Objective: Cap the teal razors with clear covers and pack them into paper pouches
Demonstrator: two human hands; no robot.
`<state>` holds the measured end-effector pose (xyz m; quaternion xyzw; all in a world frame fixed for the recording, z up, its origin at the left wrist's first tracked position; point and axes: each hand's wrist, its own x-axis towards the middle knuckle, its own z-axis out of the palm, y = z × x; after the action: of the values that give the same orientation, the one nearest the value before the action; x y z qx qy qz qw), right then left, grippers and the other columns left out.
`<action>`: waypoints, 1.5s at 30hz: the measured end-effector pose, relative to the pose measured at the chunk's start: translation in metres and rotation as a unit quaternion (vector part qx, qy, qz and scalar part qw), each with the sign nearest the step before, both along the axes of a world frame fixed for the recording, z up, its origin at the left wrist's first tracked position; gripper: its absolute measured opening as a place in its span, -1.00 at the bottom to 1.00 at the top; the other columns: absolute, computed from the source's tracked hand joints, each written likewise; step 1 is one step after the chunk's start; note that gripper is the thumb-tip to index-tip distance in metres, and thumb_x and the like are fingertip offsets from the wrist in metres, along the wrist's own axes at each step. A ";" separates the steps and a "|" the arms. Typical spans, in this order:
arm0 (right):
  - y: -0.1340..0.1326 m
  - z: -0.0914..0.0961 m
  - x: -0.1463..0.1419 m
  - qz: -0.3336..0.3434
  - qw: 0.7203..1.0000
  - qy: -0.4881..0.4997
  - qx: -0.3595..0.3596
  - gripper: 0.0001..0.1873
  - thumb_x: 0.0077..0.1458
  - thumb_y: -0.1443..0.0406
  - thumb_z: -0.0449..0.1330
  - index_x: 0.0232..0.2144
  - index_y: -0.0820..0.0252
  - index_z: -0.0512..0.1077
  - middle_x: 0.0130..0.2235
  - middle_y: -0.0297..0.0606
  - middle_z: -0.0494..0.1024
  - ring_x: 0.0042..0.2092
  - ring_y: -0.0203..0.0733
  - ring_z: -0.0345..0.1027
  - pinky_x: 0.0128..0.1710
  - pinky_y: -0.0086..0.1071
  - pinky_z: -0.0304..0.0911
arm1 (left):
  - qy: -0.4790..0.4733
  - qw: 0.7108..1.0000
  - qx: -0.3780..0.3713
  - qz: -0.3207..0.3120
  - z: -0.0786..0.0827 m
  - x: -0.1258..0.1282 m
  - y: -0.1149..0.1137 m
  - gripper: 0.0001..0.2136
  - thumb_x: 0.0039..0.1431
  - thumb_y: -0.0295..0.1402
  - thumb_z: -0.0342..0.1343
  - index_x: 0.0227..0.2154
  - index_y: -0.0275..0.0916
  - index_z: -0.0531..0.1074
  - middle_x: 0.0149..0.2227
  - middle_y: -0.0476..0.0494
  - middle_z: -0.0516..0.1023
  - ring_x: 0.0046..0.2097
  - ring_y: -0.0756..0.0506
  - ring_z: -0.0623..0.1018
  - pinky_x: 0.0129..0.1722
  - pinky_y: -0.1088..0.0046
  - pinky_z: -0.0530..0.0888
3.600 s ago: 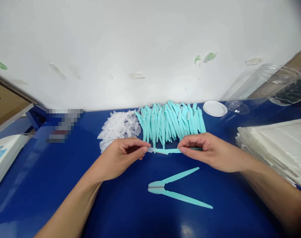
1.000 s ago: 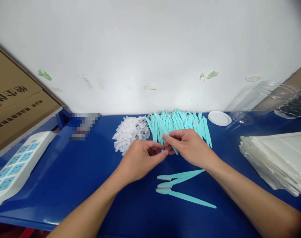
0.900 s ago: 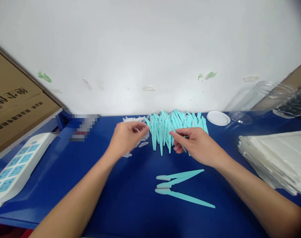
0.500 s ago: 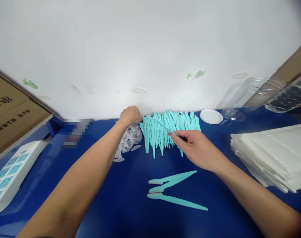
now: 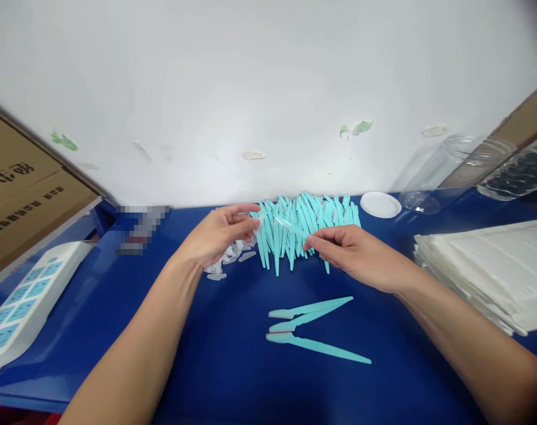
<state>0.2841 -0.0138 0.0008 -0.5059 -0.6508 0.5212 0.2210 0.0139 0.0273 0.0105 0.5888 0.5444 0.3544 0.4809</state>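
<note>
Three turquoise sticks (image 5: pixel 284 327) lie nearer me than my fingers. My right hand (image 5: pixel 357 257) grips another turquoise stick (image 5: pixel 290 226), head toward my left fingers. My left hand (image 5: pixel 218 236) pinches a small translucent piece (image 5: pixel 261 220). Translucent heap (image 5: pixel 233 252) below left fingers; turquoise pile (image 5: pixel 315 212) beyond right.

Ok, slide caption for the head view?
Left hand pinches a clear cap and right hand holds a turquoise razor near a razor pile on a blue table.
</note>
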 end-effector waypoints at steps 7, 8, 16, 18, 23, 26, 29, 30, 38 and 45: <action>-0.005 -0.005 0.004 0.038 0.999 -0.012 -0.026 -0.52 0.27 -0.10 0.09 -0.19 0.14 0.55 -0.51 -0.46 0.12 -0.51 -0.34 -0.10 -0.54 -0.39 -0.16 | -0.234 0.969 -0.079 0.014 -0.025 0.003 -0.036 -0.71 0.06 -0.32 0.43 -0.19 -0.28 0.54 -0.33 -0.06 0.59 -0.37 0.02 0.57 -0.33 0.49 0.55; -0.005 -0.006 0.004 0.043 0.998 -0.019 -0.028 -0.52 0.27 -0.09 0.09 -0.19 0.14 0.55 -0.52 -0.46 0.13 -0.51 -0.34 -0.10 -0.54 -0.39 -0.16 | -0.238 0.968 -0.074 0.019 -0.027 0.004 -0.035 -0.73 0.08 -0.32 0.42 -0.21 -0.28 0.52 -0.33 -0.07 0.60 -0.36 0.01 0.58 -0.31 0.49 0.56; -0.002 -0.008 0.004 0.051 0.997 -0.052 -0.034 -0.56 0.23 -0.06 0.12 -0.23 0.13 0.59 -0.59 -0.50 0.04 -0.55 -0.36 -0.19 -0.59 -0.41 -0.20 | -0.201 0.977 -0.039 0.053 -0.032 0.008 -0.037 -0.75 0.10 -0.30 0.42 -0.23 -0.27 0.53 -0.36 -0.05 0.63 -0.39 0.01 0.59 -0.34 0.52 0.55; -0.002 -0.009 0.005 0.058 0.997 -0.047 -0.036 -0.58 0.22 -0.05 0.15 -0.24 0.13 0.58 -0.58 -0.50 0.04 -0.55 -0.37 -0.20 -0.59 -0.42 -0.21 | -0.191 0.980 -0.030 0.055 -0.031 0.008 -0.038 -0.76 0.09 -0.29 0.42 -0.24 -0.26 0.53 -0.37 -0.05 0.63 -0.39 0.01 0.58 -0.36 0.53 0.54; -0.002 -0.010 0.006 0.075 0.995 -0.045 -0.039 -0.59 0.21 -0.05 0.16 -0.24 0.11 0.59 -0.56 -0.48 0.07 -0.53 -0.36 -0.17 -0.58 -0.41 -0.19 | -0.163 0.986 -0.015 0.026 -0.031 0.012 -0.041 -0.79 0.11 -0.30 0.41 -0.27 -0.26 0.53 -0.35 -0.07 0.64 -0.41 0.02 0.56 -0.41 0.56 0.51; -0.003 -0.010 0.006 0.088 0.994 -0.050 -0.040 -0.61 0.23 -0.03 0.15 -0.27 0.10 0.60 -0.54 -0.47 0.09 -0.51 -0.35 -0.13 -0.56 -0.41 -0.18 | -0.141 0.989 -0.028 -0.012 -0.033 0.018 -0.046 -0.80 0.13 -0.29 0.40 -0.25 -0.23 0.53 -0.41 -0.02 0.61 -0.42 0.02 0.55 -0.40 0.54 0.52; -0.003 -0.010 0.006 0.092 0.993 -0.057 -0.035 -0.62 0.24 -0.02 0.15 -0.32 0.10 0.59 -0.54 -0.46 0.09 -0.51 -0.35 -0.12 -0.56 -0.41 -0.16 | -0.107 0.993 -0.026 -0.040 -0.034 0.022 -0.049 -0.79 0.14 -0.29 0.39 -0.18 -0.17 0.57 -0.40 0.01 0.60 -0.40 0.02 0.56 -0.34 0.53 0.51; -0.003 -0.009 0.007 0.094 0.993 -0.059 -0.036 -0.62 0.24 -0.02 0.15 -0.31 0.10 0.59 -0.55 -0.47 0.08 -0.51 -0.35 -0.13 -0.56 -0.41 -0.17 | -0.091 0.994 -0.018 -0.050 -0.033 0.022 -0.050 -0.79 0.14 -0.29 0.38 -0.17 -0.15 0.59 -0.38 0.01 0.61 -0.38 0.01 0.56 -0.33 0.53 0.51; 0.001 -0.004 0.018 0.114 0.990 -0.081 -0.024 -0.57 0.25 -0.07 0.11 -0.22 0.04 0.63 -0.57 -0.45 0.13 -0.52 -0.34 -0.09 -0.54 -0.39 -0.16 | 0.053 0.994 0.038 -0.083 -0.019 -0.004 -0.045 -0.80 0.18 -0.18 0.33 -0.21 -0.17 0.65 -0.42 -0.04 0.59 -0.40 -0.01 0.50 -0.43 0.53 0.41; 0.004 0.000 0.023 0.115 0.989 -0.088 -0.023 -0.60 0.24 -0.05 0.13 -0.24 0.03 0.64 -0.47 -0.38 0.34 -0.46 -0.32 0.04 -0.47 -0.38 -0.06 | 0.096 0.992 0.031 -0.077 -0.012 -0.005 -0.041 -0.71 0.29 -0.12 0.22 -0.43 -0.23 0.55 -0.46 0.02 0.56 -0.46 0.06 0.49 -0.45 0.61 0.40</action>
<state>0.3074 -0.0095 0.0006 -0.4765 -0.7092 0.5118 0.0896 0.0085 -0.0138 -0.0010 0.6744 0.5301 0.2753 0.4341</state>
